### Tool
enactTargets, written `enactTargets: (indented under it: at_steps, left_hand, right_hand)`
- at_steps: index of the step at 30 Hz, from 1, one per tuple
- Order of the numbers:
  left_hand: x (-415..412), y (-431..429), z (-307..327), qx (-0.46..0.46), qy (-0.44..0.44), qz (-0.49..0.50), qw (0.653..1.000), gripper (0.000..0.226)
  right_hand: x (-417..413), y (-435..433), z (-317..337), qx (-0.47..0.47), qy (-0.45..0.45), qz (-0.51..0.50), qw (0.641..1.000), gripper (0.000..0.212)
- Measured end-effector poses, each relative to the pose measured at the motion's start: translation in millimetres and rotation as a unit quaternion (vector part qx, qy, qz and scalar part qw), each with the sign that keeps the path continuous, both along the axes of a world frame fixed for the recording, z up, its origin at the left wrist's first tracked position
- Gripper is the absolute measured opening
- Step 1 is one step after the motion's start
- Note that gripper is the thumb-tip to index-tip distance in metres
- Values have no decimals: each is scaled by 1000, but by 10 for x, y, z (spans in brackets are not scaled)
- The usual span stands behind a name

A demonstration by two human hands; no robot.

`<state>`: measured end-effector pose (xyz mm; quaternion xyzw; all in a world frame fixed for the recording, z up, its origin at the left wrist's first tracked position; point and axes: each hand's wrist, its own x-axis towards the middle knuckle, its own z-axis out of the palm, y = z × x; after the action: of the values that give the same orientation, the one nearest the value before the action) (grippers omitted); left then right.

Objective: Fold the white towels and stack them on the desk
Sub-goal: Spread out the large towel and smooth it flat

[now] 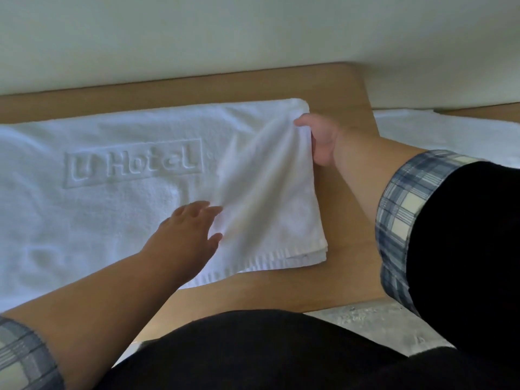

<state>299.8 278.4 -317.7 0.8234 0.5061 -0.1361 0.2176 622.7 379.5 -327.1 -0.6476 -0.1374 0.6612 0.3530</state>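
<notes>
A white towel with an embossed "U Hotel" mark lies spread across the wooden desk, running off the left edge of view. Its right end shows several layers at the near corner. My right hand grips the towel's far right edge and lifts it a little, so a ridge of cloth rises toward my left hand. My left hand rests on the towel near its front right part, fingers spread, thumb and fingertips touching the raised fold. A second white towel lies to the right, beyond the desk's edge.
A pale wall runs right behind the desk. The desk's right edge ends just past my right forearm. Grey speckled floor shows below the desk's front right corner. My dark clothing fills the bottom of the view.
</notes>
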Motion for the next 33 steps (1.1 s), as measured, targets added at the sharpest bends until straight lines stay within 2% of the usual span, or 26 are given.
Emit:
enactTargets:
  at_steps: [4, 9, 13, 19, 23, 27, 33]
  left_hand:
    - [-61, -7, -15, -4, 4, 8, 1000, 63]
    - [-110, -23, -56, -1, 17, 6, 1000, 70]
    - [-136, -6, -62, 9, 27, 15, 999, 73]
    - [-185, 65, -77, 11, 48, 19, 999, 73]
    - [-240, 138, -80, 4, 63, 3, 998, 70]
    - [-245, 163, -131, 9, 72, -14, 997, 71]
    - [-222, 183, -131, 14, 84, -26, 996, 73]
  right_hand:
    - [11, 220, 16, -19, -7, 27, 999, 36]
    - [143, 445, -39, -7, -100, 29, 995, 33]
    - [239, 479, -77, 6, -46, 67, 997, 36]
    - [131, 420, -124, 49, -23, 18, 998, 31]
    - [35, -47, -37, 26, -136, 30, 990, 13]
    - [-56, -864, -135, -43, -174, 98, 979, 34]
    - [-179, -1617, -74, -97, -208, 174, 957, 29]
